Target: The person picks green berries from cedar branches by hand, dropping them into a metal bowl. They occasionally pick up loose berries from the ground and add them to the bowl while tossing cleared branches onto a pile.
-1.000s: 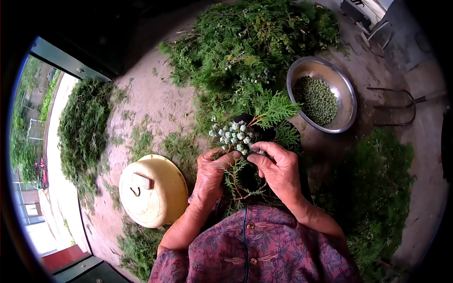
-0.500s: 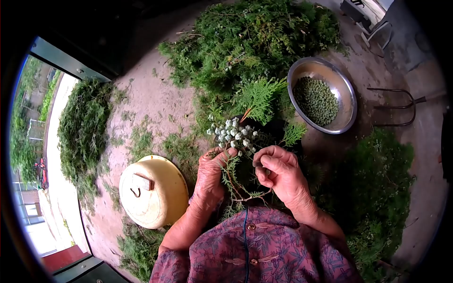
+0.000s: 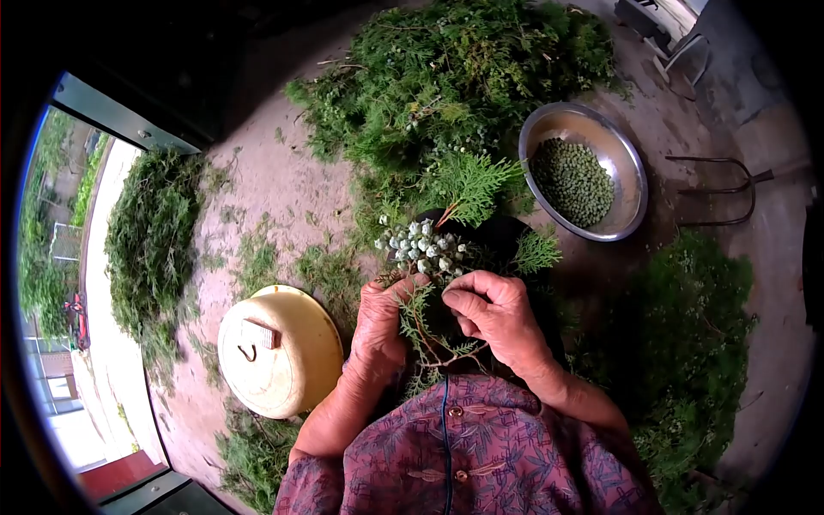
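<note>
Closed round a leafy green sprig [image 3: 421,322], my left hand [image 3: 382,318] holds it in front of my chest. A cluster of pale blue-green cones [image 3: 427,245] sits at the top of the sprig, just above the left thumb. My right hand [image 3: 498,313] is at the right side of the sprig, below the cones, with thumb and fingers pressed together. Whatever is between those fingertips is too small to make out. A metal bowl [image 3: 631,154] with many green cones [image 3: 573,182] in it stands on the floor at the upper right.
A large heap of green branches [image 3: 463,77] lies ahead, with more piles at left [image 3: 154,240] and right [image 3: 687,343]. An upturned cream basin [image 3: 279,365] stands at the lower left, a brick piece on it. A bent metal rod frame [image 3: 742,193] lies at the right.
My right hand has moved a little left and closer to the stem below the cones, its fingertips more drawn together. My left hand keeps its hold on the sprig.
</note>
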`<state>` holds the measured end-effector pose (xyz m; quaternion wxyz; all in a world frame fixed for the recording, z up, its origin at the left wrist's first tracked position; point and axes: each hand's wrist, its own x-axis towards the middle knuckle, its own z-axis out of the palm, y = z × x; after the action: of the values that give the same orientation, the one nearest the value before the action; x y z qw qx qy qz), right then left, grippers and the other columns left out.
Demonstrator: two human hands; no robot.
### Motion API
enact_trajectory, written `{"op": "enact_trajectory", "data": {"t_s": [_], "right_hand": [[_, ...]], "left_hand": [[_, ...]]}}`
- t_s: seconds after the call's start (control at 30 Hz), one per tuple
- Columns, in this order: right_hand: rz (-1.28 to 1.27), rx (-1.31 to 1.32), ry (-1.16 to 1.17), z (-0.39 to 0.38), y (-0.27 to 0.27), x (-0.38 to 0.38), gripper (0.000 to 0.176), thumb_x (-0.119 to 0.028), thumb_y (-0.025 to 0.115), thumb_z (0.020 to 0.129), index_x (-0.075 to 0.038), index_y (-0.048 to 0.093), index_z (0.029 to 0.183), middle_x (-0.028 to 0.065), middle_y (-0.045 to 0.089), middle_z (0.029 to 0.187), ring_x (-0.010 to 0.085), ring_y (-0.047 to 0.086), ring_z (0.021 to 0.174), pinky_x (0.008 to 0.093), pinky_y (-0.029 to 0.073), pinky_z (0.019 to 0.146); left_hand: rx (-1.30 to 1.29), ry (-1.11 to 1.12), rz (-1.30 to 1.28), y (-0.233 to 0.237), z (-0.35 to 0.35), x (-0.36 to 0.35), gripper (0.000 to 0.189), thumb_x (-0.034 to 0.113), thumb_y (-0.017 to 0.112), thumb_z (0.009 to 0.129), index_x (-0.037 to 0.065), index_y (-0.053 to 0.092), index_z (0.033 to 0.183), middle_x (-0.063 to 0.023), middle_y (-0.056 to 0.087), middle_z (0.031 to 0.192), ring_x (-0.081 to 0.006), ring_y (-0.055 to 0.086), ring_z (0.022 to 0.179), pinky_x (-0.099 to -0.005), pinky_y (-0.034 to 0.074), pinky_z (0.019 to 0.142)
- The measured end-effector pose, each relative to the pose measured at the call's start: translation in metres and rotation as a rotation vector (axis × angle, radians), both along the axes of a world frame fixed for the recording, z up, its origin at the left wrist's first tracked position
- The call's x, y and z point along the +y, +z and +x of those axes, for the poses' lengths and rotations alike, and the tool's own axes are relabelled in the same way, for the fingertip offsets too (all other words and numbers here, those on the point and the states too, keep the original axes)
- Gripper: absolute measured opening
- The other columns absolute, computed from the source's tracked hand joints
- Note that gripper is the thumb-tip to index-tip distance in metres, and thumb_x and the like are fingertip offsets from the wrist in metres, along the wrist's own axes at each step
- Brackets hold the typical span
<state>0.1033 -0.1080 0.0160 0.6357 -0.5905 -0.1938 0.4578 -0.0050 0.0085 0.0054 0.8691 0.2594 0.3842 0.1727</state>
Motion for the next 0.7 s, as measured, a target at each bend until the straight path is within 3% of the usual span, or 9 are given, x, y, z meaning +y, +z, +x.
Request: {"op": "enact_trajectory", "data": {"t_s": [0.13,0.17,0.27,0.43,0.6,0.7], "right_hand": [[0.138,0.548,-0.030,0.015,-0.007,-0.011,0.013,-0.006,0.059,0.082,-0.001,0.055,0.093,0.0052,0.059,0.077,0.0094,0.055,0.058,0.0183,0.039,0.043],[0.193,0.624,0.027,0.019,-0.014,-0.014,0.014,-0.006,0.059,0.082,-0.003,0.054,0.094,0.0065,0.060,0.083,0.0116,0.057,0.063,0.0188,0.040,0.045],[0.202,0.692,-0.021,0.017,-0.025,-0.013,0.013,-0.005,0.059,0.082,-0.003,0.055,0.093,0.0055,0.059,0.080,0.0114,0.057,0.063,0.0193,0.041,0.046],[0.166,0.599,0.003,0.014,-0.023,-0.004,0.029,-0.005,0.061,0.081,-0.002,0.055,0.110,0.0008,0.056,0.079,0.0099,0.051,0.063,0.0198,0.037,0.048],[0.170,0.466,0.045,0.012,-0.023,0.002,0.034,-0.001,0.059,0.082,-0.002,0.053,0.115,0.0013,0.058,0.082,0.0069,0.053,0.063,0.0181,0.039,0.048],[0.150,0.398,0.026,0.010,-0.024,0.002,0.036,-0.001,0.059,0.082,-0.002,0.052,0.117,0.0004,0.058,0.081,0.0064,0.053,0.063,0.0179,0.039,0.048]], "left_hand": [[-0.033,-0.007,-0.026,0.004,0.003,-0.002,0.015,0.005,0.064,0.076,0.001,0.062,0.090,-0.0079,0.065,0.079,-0.0179,0.062,0.066,-0.0300,0.053,0.061],[-0.062,-0.003,-0.034,0.005,0.004,-0.002,0.020,0.007,0.065,0.075,0.001,0.061,0.094,-0.0089,0.065,0.084,-0.0196,0.062,0.070,-0.0323,0.054,0.064],[-0.067,0.000,-0.186,-0.001,0.004,0.003,0.026,0.010,0.067,0.074,0.001,0.060,0.097,-0.0101,0.064,0.087,-0.0213,0.062,0.073,-0.0348,0.054,0.066],[-0.083,-0.031,-0.139,-0.004,0.004,0.003,0.024,0.011,0.065,0.074,0.000,0.059,0.095,-0.0107,0.064,0.086,-0.0224,0.062,0.072,-0.0359,0.054,0.065],[-0.034,-0.031,-0.084,-0.003,0.005,0.002,0.019,0.009,0.062,0.077,-0.003,0.059,0.091,-0.0135,0.063,0.077,-0.0250,0.063,0.065,-0.0366,0.054,0.062],[-0.119,-0.156,-0.095,0.006,0.006,0.003,0.020,0.011,0.065,0.077,0.000,0.059,0.092,-0.0100,0.063,0.080,-0.0215,0.062,0.067,-0.0328,0.053,0.061]]}}
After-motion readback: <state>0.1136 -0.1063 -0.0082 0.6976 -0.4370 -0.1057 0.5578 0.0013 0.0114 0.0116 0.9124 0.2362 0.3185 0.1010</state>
